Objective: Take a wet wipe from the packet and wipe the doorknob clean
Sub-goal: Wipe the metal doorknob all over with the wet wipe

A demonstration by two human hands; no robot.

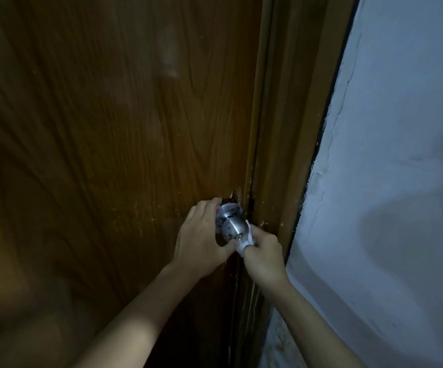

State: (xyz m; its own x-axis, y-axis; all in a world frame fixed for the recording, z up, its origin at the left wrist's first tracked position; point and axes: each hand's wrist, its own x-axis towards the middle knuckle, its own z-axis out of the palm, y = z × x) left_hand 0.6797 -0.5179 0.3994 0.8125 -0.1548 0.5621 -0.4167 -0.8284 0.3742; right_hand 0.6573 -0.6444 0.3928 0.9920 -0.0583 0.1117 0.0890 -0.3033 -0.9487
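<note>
A round silver doorknob [230, 226] sticks out of a dark brown wooden door [108, 142] near its right edge. My left hand [201, 235] cups the knob from the left, fingers curled over its top and thumb under it. My right hand [264, 251] is closed on a white wet wipe [246, 239], pressing it against the knob's right side. Part of the wipe is hidden inside my fingers. The wipe packet is not in view.
The door frame [281, 155] runs just right of the knob, with chipped paint near the latch. A pale plastered wall [387, 181] fills the right side. The lighting is dim.
</note>
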